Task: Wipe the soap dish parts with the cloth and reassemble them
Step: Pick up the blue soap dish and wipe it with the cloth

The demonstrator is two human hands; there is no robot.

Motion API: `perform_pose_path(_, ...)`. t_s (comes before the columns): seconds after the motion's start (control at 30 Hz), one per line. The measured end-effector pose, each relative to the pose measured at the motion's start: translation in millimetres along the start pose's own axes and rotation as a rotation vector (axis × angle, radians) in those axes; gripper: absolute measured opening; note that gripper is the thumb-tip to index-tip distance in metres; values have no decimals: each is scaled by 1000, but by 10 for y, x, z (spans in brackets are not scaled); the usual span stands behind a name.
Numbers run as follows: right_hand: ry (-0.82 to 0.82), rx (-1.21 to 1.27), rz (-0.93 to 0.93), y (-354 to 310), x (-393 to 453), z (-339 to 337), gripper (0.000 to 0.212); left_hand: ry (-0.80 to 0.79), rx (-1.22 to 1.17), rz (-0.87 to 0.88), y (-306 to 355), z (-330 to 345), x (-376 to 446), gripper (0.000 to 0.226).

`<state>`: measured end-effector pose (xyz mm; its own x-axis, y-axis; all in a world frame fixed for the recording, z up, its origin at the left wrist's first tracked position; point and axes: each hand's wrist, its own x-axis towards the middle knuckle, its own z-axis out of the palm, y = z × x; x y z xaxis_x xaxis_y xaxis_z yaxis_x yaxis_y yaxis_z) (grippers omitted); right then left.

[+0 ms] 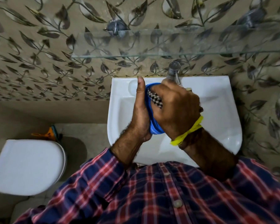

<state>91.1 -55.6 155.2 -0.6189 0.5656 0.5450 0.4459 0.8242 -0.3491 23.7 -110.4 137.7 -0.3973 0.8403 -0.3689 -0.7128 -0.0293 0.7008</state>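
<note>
From the head view, the left hand [141,110] cups a blue oval plastic soap dish part [149,113] on edge above the white ceramic basin [217,110]. The right hand [174,109] has its fingers curled, pressing a black-and-white checked cloth [154,98] into it. Best to steady the dish firmly and work the cloth into rim and corners. No writing or brand is readable.

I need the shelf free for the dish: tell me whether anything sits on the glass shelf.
No, the glass shelf above the sink shows only the wall pattern through it.
</note>
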Motion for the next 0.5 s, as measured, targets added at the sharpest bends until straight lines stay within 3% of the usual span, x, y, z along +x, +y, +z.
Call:
perform_pose_path(0.17,1,-62,27,118,11,-40,9,-1,12,-13,-37,-32,-15,76)
perform_pose_path(0.3,-57,-91,-53,25,-64,4,10,18,33,0,-36,-109,-30,73)
perform_pose_path(0.43,18,-99,74,91,-8,-5,8,-15,15,-20,-34,-78,-19,76)
perform_pose_path(0.5,-26,-119,13,68,-31,25,11,-6,28,-20,-2,-89,-12,75)
